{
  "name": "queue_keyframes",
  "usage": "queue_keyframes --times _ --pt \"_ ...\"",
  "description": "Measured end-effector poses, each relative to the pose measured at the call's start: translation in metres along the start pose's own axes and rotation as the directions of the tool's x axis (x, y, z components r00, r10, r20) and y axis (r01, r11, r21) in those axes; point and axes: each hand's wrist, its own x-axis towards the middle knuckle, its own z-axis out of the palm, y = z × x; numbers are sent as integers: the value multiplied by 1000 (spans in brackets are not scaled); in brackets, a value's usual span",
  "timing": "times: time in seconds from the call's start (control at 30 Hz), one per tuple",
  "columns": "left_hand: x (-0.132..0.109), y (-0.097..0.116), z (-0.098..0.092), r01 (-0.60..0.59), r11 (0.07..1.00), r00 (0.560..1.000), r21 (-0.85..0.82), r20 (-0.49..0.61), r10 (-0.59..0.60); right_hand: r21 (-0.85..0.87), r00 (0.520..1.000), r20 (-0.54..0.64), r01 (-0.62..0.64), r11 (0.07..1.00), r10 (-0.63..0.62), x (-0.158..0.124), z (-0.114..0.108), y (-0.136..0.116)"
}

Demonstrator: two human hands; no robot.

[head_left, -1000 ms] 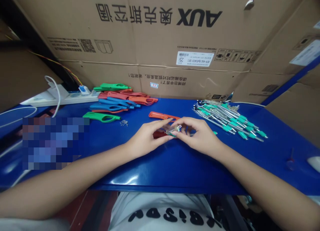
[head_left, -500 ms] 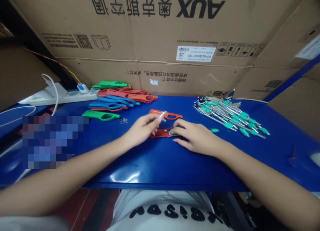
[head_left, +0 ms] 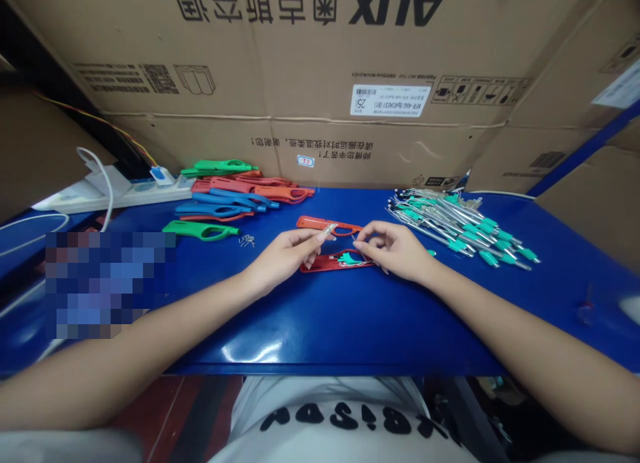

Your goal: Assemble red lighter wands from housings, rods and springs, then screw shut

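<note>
**At mid-frame, two hands pinch over a red shell**

Just left of centre, the left hand clamps a clear piece between thumb and forefinger, above the table. Right of it, the right hand has its fingertips pinched together; what they grip is too thin to tell. Below them a red shell lies flat, with a green-tipped part in it. A second shell sits just behind. Coloured shells pile at upper left, and rods lie at right.
</note>
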Motion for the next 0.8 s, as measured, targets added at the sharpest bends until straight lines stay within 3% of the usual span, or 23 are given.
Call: queue_keyframes --times 0.07,0.23,0.4,0.57,0.8 --pt "0 0 0 14 1000 1000 7 2 -14 172 993 42 -113 979 107 4 -2 2" --pt "1 -4 1 -16 1000 1000 25 8 16 350 991 103 -120 929 89 8 -7 1" --pt "1 -7 1 -30 998 999 55 24 29 263 985 165 -96 960 54 5 -10 1" --pt "0 -8 2 -33 996 999 83 34 30 183 986 138 71 981 -97 5 -8 -1" --pt "1 -9 4 -71 994 993 84 103 62 192 975 220 -75 979 32 3 -6 4"
